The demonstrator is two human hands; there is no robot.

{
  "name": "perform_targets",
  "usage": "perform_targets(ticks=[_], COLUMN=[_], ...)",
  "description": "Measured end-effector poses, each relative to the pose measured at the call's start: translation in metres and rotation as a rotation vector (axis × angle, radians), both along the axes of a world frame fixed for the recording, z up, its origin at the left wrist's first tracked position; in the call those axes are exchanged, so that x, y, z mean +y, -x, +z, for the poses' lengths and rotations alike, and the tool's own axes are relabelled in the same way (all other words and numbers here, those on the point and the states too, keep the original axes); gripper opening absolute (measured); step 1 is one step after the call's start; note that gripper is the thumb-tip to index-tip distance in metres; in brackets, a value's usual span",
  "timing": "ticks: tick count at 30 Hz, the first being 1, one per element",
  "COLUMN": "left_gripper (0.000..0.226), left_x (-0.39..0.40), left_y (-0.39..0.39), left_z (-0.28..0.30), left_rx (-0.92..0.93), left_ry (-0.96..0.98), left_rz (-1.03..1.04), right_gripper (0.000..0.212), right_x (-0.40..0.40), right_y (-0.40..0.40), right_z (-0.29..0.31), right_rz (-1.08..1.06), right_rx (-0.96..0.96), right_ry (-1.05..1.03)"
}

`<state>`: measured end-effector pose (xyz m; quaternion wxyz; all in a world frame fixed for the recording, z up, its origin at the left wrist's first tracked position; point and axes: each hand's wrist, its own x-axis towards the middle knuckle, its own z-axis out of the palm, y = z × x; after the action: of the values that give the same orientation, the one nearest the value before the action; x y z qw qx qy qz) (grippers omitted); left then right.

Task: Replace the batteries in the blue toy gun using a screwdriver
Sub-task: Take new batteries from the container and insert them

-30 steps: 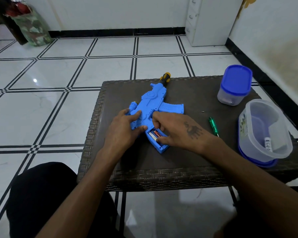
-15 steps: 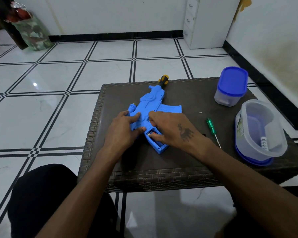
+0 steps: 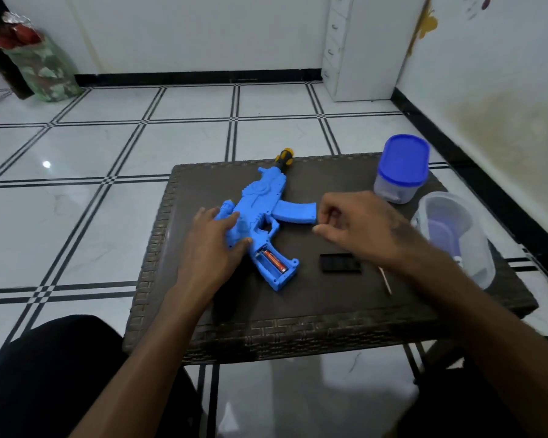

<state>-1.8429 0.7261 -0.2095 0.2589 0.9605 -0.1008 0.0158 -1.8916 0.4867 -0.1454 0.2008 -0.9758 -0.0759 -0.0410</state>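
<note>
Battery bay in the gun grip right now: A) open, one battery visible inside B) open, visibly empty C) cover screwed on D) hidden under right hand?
A: the bay in the toy gun grip is uncovered with an orange battery lying in it; a black cover lies on the table beside it.

Dim, bluish, soft wide-angle blur.

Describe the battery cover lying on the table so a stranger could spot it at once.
On the dark woven wicker table, look just right of the blue plastic toy gun's open grip, where an orange battery shows. There lies a small flat black rectangular cover, near the person's right hand. It is the only black, flat piece; the nearby containers are clear and blue.
</note>
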Motion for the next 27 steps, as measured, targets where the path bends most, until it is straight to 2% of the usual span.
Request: perform_targets(ticks=[3, 6, 9, 11, 15, 18, 25, 27], left_gripper=[0.040, 0.026, 0.025, 0.026, 0.029, 0.029, 0.022, 0.022], left_x=[-0.031, -0.082, -0.132, -0.157, -0.190, -0.203, -0.216, -0.219], left_y=[0.017, 0.037, 0.053, 0.060, 0.068, 0.069, 0.066, 0.065], left_z=[0.011, 0.016, 0.016, 0.017, 0.022, 0.022, 0.013, 0.012], left_rx=[-0.131, -0.067, 0.045, 0.128, 0.257, 0.308, 0.497, 0.502], left_ry=[0.144, 0.261, 0.287, 0.308, 0.390, 0.411, 0.511, 0.538], left_rz=[-0.033, -0.140, -0.229, -0.269, -0.306, -0.316, -0.328, -0.325], right_gripper=[0.008, 0.003, 0.008, 0.018, 0.036, 0.044, 0.058, 0.065], right_x=[-0.053, -0.102, -0.123, -0.124, -0.115, -0.104, -0.104, -0.105], right_y=[0.020, 0.036, 0.040, 0.040, 0.035, 0.033, 0.036, 0.037], right_z=[0.030, 0.049, 0.046, 0.031, 0.011, 0.016, 0.020, 0.017], right_rz=[-0.184, -0.402, -0.516, -0.502, -0.450, -0.467, -0.478, -0.487], right_rx=[0.143, 0.312, 0.472, 0.539, 0.504, 0.602, 0.596, 0.605], right_ry=[0.017, -0.006, 0.055, 0.181, 0.400, 0.524, 0.546, 0.549])
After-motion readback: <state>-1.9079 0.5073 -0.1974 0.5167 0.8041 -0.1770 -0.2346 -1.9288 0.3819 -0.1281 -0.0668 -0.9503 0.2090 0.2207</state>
